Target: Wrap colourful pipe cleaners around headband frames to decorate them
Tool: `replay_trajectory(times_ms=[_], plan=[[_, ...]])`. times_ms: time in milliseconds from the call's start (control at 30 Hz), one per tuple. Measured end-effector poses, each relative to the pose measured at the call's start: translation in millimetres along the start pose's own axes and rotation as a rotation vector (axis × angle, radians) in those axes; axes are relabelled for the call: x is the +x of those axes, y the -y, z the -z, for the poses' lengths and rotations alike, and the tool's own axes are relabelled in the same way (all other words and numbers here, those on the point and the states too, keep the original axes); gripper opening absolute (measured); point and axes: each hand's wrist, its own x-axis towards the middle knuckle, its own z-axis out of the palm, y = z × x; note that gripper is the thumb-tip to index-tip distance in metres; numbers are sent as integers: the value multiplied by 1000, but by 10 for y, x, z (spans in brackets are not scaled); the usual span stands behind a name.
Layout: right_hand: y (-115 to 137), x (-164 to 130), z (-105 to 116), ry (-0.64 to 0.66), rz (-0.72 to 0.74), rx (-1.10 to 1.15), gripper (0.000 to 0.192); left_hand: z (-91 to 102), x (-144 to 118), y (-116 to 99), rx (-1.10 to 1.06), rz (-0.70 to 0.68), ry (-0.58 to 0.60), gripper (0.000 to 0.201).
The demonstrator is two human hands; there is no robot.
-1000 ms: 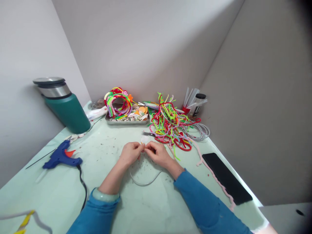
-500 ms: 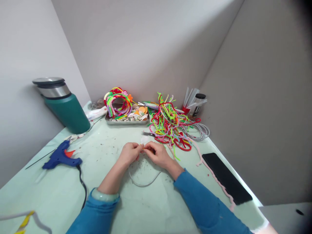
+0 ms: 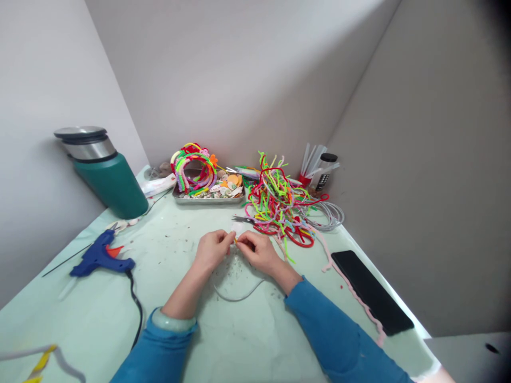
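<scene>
My left hand (image 3: 213, 249) and my right hand (image 3: 258, 251) face each other over the middle of the table, each in a pinch. Between the fingertips shows a small orange-yellow piece (image 3: 235, 240), right against my right fingers; it is too small to name. What my left fingers pinch is hidden. Below the hands curves a thin grey cord (image 3: 238, 299), passing beneath my right wrist; whether a hand holds it I cannot tell. Just beyond the fingertips lie a whitish scrap (image 3: 238, 227) and the blades of red-handled scissors (image 3: 299, 236).
A blue glue gun (image 3: 99, 256) and a green bottle (image 3: 114, 181) are on the left. Behind stand a metal tray (image 3: 209, 200) with colourful hoops and a heap of pipe cleaners (image 3: 275, 189). Coiled wire (image 3: 333, 215) and a black phone (image 3: 369, 290) are to the right.
My left hand has shifted slightly up and left, so the fingertips are a bit farther apart and the orange piece shows more. The left end of the cord has shifted slightly.
</scene>
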Motion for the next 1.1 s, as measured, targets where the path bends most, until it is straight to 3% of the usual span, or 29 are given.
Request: replay_trajectory(times_ms=[167, 500, 1100], plan=[[-29, 17, -15, -37, -22, -6, 11, -16, 13, 24, -3, -107, -70, 38], [-68, 36, -22, -63, -52, 12, 10, -40, 22, 19, 30, -262, -84, 22], [-73, 21, -25, -58, -66, -6, 8, -58, 30, 59, 103, -335, -12, 26]])
